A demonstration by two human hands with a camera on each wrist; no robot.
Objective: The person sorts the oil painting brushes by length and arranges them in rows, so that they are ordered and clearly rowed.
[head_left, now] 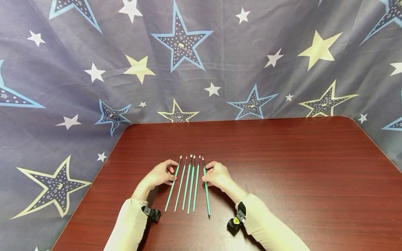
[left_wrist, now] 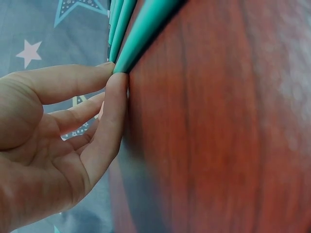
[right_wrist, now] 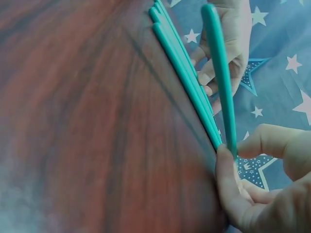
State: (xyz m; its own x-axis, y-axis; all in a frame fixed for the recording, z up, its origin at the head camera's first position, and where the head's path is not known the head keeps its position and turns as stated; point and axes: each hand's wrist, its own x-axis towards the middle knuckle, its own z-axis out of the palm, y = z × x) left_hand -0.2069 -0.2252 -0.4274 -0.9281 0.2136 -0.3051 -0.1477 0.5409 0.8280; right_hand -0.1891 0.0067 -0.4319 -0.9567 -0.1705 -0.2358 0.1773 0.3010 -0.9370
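Observation:
Several paintbrushes with thin teal handles lie side by side on the table, bristle ends away from me. My left hand is at the leftmost paintbrush, pinching it between thumb and a fingertip, as the left wrist view shows on its teal handle. With thumb and finger, my right hand pinches the rightmost paintbrush. In the right wrist view that paintbrush stands apart from the others, its handle end tilted up off the table. Between both hands lie the middle paintbrushes.
The reddish-brown wooden table extends far to the right and behind the brushes. A grey curtain with stars hangs along its back and sides. Black wrist cameras sit on the left cuff and the right cuff.

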